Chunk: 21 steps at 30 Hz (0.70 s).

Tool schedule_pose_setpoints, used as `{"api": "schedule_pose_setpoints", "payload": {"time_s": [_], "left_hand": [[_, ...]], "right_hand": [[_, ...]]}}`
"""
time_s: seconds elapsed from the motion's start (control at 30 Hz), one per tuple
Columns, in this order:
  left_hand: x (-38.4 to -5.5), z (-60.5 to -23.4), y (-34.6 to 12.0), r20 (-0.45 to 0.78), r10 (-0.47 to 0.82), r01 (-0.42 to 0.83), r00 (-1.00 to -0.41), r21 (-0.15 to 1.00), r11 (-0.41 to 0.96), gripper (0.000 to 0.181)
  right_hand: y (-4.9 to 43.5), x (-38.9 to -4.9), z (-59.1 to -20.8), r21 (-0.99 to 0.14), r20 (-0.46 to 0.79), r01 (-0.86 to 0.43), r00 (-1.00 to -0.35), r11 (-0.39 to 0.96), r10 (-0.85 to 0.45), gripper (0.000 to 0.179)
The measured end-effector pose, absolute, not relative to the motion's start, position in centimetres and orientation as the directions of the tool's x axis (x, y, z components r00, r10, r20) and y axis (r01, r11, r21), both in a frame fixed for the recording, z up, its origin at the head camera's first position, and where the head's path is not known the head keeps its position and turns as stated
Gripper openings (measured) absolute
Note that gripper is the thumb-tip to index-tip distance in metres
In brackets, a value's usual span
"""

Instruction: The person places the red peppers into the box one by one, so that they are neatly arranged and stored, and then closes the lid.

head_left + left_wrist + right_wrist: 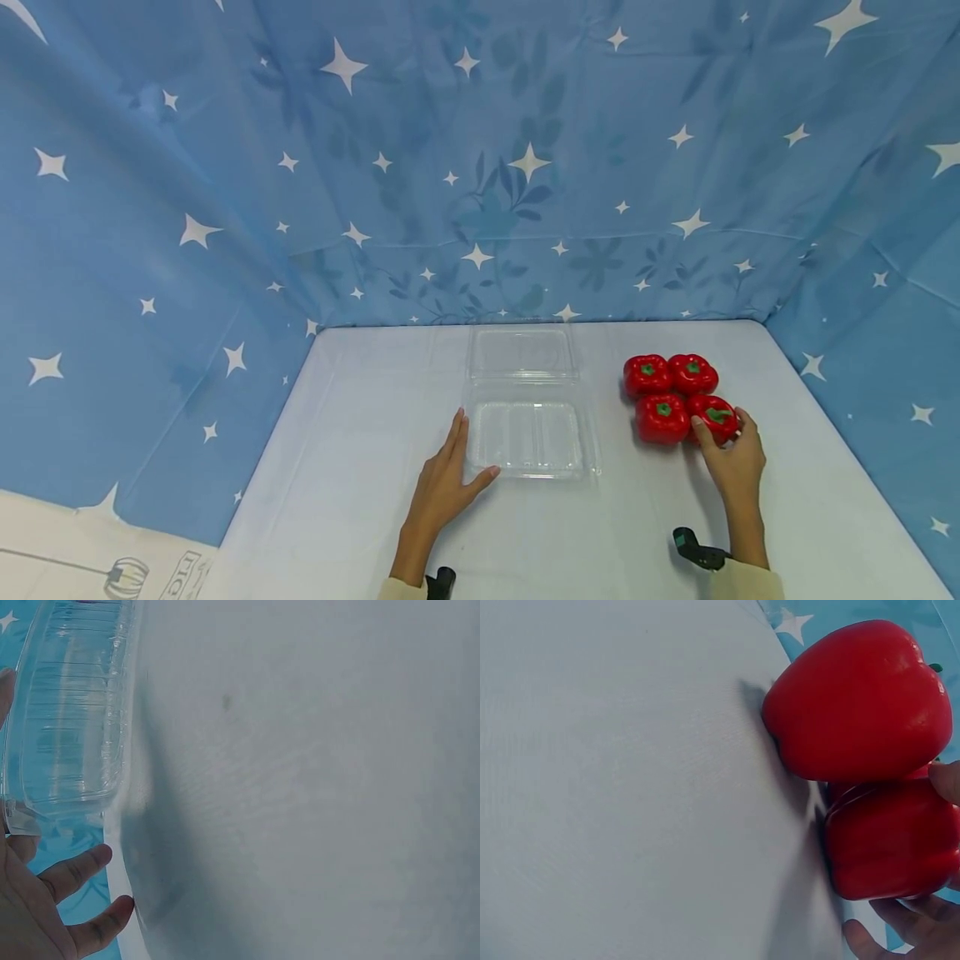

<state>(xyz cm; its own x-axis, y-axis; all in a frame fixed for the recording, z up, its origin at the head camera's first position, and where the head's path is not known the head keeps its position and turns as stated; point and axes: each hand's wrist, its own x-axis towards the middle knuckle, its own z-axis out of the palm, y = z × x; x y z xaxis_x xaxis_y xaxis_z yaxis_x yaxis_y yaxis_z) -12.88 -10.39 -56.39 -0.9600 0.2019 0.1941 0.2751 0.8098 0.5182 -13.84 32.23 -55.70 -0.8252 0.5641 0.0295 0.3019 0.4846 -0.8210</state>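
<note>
Our straight-fingered left hand (441,492) seemingly steadies a clear rectangular plastic box (527,435); our right hand (737,467) grasps a blocky red pepper (708,411).

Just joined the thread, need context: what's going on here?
A person is at a white table. Their right hand grips the front-right red pepper of four clustered together, thumb on one side and fingers on the other. The left hand is at the left side of a clear plastic box, fingers straight. The box stands open, its lid folded back away from the person. No pepper is in it.
</note>
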Motion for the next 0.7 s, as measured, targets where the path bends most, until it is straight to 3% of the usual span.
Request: {"api": "schedule_pose_setpoints", "payload": {"time_s": [0.7], "left_hand": [[-12.92,-56.36,-10.52,0.206,0.201,0.282,-0.958,0.532,0.799,0.098]], "right_hand": [[31.99,-13.33,-55.65,-0.879,-0.024,0.361,-0.686,0.312,0.727,0.080]]}}
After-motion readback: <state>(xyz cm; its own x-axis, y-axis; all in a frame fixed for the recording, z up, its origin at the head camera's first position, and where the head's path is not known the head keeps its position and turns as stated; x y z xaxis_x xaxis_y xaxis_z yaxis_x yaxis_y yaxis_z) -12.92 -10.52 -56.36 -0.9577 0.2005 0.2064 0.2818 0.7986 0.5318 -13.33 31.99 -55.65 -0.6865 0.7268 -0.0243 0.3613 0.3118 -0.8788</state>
